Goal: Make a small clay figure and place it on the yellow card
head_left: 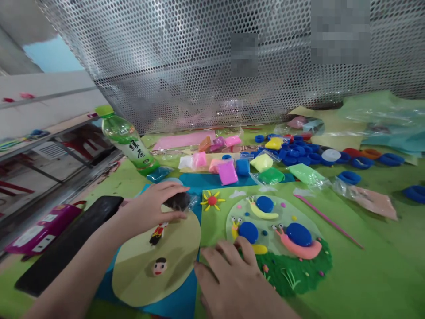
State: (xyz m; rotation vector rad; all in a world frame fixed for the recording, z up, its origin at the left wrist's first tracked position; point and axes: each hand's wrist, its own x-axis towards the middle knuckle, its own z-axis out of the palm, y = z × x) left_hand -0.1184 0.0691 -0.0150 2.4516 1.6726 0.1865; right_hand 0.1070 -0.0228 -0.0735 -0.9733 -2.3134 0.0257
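Note:
My left hand point(154, 204) has its thumb and fingers around a clear bag of black modelling clay point(179, 201). It is held over the top of a pale yellow oval point(139, 261) on a blue sheet point(181, 301). A small clay figure in red and black point(157, 234) and a clay face point(160, 266) lie on the oval. My right hand point(232, 281) rests with fingers apart on a green sheet point(212, 228), partly covering its lower left. Clay snails with blue shells, one a pink snail point(300, 241), and a clay sun point(211, 200) decorate that sheet.
A green tea bottle point(128, 141) stands at the back left. Bagged clay, including a purple packet point(227, 173), and blue caps point(295, 153) lie behind the sheets. A pink stick point(328, 220) lies right; a black case point(71, 243) lies left. Perforated metal point(186, 66) rises behind.

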